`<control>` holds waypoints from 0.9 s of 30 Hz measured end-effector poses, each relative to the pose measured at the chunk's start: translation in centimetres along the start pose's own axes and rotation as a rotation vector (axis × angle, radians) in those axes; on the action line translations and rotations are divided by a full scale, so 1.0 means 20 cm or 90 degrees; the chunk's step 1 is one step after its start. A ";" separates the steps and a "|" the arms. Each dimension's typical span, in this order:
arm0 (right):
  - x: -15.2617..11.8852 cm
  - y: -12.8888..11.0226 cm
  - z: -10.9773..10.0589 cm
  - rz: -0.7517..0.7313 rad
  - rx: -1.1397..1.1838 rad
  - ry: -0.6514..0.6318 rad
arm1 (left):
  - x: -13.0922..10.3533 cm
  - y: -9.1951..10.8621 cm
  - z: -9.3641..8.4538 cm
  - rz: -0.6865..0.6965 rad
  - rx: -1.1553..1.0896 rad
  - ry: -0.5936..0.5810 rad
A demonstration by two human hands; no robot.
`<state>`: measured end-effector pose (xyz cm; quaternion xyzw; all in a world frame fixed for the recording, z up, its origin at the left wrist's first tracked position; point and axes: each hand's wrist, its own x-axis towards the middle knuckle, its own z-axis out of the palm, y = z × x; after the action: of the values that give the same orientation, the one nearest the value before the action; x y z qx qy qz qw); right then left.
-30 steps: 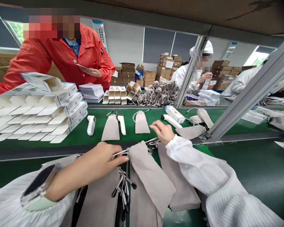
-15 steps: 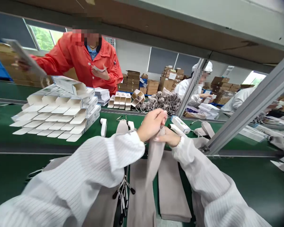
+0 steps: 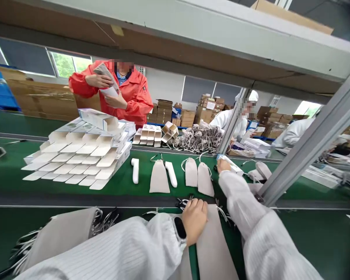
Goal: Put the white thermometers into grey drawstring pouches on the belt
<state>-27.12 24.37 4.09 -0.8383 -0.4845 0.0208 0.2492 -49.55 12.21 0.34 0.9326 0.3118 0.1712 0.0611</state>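
My left hand point(image 3: 195, 221) is low over the near row of flat grey drawstring pouches point(image 3: 217, 245). Its fingers curl down at the top end of a pouch beside the cords, and the fingertips are partly hidden. Farther out, my right hand point(image 3: 223, 165) is closed around a white handheld device, mostly covered by the hand, with a dark tip showing at its left. A white and blue box point(image 3: 235, 167) lies right beside that hand. Between my hands, on the green belt, are two small grey pouches point(image 3: 205, 179). Left of them, another pouch point(image 3: 160, 177) lies against a white device point(image 3: 171, 174).
Open white cartons point(image 3: 84, 149) are stacked at left, near another white device point(image 3: 135, 171). More pouches point(image 3: 61, 237) lie front left. A slanted metal post point(image 3: 312, 136) stands at right, and a shelf point(image 3: 175, 42) hangs overhead. Across the belt, a co-worker in red point(image 3: 134, 99) handles papers.
My hands were together, raised with a hanging pouch between them. They have parted: the left came down to the near pouches, the right reached out beside the box. The co-worker's hands came together.
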 end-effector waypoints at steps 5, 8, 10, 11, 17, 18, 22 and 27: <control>0.02 0.20 -0.03 0.129 0.083 0.012 | -0.13 -0.03 -0.11 -0.020 0.027 -0.007; 0.00 0.15 -0.08 0.141 0.172 0.062 | -0.14 -0.05 -0.13 -0.019 0.019 -0.007; -0.04 0.06 -0.14 0.127 0.247 0.101 | -0.12 -0.06 -0.13 -0.012 0.009 0.001; -0.06 0.00 -0.17 0.114 0.280 0.114 | -0.12 -0.06 -0.13 -0.006 0.003 0.005; -0.34 -0.29 -0.33 -0.019 0.765 -0.132 | -0.12 -0.07 -0.12 0.012 -0.051 0.013; -0.39 -0.31 -0.34 -0.024 0.823 -0.173 | -0.12 -0.07 -0.11 0.008 -0.063 0.013; -0.51 -0.35 -0.36 -0.017 0.857 -0.206 | -0.10 -0.09 -0.11 0.000 -0.104 0.004; -0.54 -0.35 -0.37 -0.093 0.808 -0.261 | -0.08 -0.12 -0.18 0.015 -0.156 -0.005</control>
<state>-36.48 15.39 11.36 -0.4732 -0.4712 0.4434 0.5979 -53.37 13.30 2.74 0.9225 0.2773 0.2048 0.1736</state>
